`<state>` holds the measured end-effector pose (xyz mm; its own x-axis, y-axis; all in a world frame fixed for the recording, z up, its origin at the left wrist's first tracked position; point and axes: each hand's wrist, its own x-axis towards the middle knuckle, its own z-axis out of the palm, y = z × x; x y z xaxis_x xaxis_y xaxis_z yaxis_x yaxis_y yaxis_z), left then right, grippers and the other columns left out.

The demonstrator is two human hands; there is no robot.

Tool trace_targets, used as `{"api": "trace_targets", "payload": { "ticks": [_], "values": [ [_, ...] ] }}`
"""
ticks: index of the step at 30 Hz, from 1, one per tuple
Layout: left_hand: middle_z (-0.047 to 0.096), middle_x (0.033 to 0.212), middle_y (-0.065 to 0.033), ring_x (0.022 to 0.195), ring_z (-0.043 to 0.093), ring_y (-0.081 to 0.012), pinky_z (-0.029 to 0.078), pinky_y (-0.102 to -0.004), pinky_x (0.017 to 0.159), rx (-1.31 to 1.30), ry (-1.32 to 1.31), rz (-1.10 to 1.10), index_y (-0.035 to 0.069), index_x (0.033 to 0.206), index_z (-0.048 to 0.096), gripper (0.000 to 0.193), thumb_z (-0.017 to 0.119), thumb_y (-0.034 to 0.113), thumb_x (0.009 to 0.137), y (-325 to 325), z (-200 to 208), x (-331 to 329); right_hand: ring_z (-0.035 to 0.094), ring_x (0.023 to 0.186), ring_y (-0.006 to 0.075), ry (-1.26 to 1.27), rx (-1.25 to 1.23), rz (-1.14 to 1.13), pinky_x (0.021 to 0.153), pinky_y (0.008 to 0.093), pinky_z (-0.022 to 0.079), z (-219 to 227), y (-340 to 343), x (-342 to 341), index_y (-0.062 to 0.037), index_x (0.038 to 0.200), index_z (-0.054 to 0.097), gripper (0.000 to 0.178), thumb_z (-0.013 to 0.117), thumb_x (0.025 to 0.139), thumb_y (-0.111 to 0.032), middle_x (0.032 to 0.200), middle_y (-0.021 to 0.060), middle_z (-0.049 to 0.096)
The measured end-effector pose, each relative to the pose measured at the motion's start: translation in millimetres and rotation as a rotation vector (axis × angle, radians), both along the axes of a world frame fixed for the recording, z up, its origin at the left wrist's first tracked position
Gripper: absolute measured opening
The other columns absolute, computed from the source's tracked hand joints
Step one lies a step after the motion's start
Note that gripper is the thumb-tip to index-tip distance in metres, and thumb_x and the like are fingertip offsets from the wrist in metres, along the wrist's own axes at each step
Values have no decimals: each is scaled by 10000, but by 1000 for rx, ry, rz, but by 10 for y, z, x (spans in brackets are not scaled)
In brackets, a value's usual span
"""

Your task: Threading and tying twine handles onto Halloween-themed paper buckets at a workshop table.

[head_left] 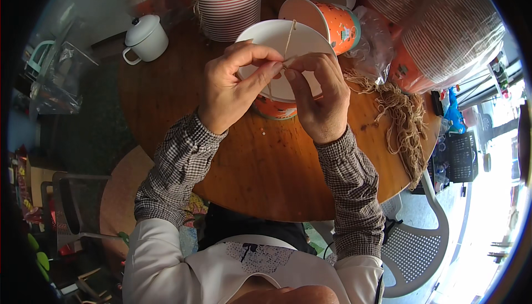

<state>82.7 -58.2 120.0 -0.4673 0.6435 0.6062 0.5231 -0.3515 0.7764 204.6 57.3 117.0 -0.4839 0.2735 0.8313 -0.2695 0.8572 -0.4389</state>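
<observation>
Both hands pinch one thin string over an orange paper cup on a round wooden table.

The left hand (230,85) and right hand (318,96) meet fingertip to fingertip, each closed narrowly on the tan string (288,37), which rises from the pinch across the white inside of the orange paper cup (277,107) standing under the hands. A second orange cup (327,21) lies tipped just behind it. One white enamel mug (145,39) with a lid stands well apart to the left. One tall stack of cups (230,2) stands behind, and one loose heap of strings (402,124) lies to the right, near the round wooden table's (260,176) edge. Bare tabletop lies open between the hands and the near rim.
</observation>
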Motion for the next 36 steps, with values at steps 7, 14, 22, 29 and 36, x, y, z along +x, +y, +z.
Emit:
{"api": "trace_targets", "payload": {
  "ticks": [7,14,22,29,36],
  "values": [
    [708,796,-30,743,682,-152,428,-338,943,76,448,144,55,876,681,79,716,55,806,52,27,-28,574,832,280,-4,-56,10,729,363,470,11,14,22,-17,848,580,127,678,772,10,851,86,614],
    [653,745,-7,707,637,-153,432,-333,908,90,580,183,64,857,638,65,670,32,810,34,63,-58,577,826,280,-5,-36,22,718,358,474,10,13,21,-20,852,583,141,684,760,16,853,86,615],
    [584,883,-22,797,576,-92,485,-230,691,-21,67,-214,-11,870,606,76,596,64,878,-33,58,-110,570,841,282,6,49,27,723,375,475,53,-16,1,-40,880,594,175,672,741,34,871,73,609],
    [580,921,-18,827,573,-83,493,-228,733,-122,-176,-398,-28,918,606,163,554,123,948,-90,100,-34,571,845,292,6,19,8,734,372,471,13,18,2,-45,884,598,144,652,773,28,876,84,609],
    [580,926,-15,861,558,-72,466,-226,798,-126,-205,-322,-34,928,611,177,549,129,959,-98,88,-58,582,880,253,12,-135,210,782,349,471,51,5,101,-46,938,628,210,703,749,6,933,67,646]
  ]
}}
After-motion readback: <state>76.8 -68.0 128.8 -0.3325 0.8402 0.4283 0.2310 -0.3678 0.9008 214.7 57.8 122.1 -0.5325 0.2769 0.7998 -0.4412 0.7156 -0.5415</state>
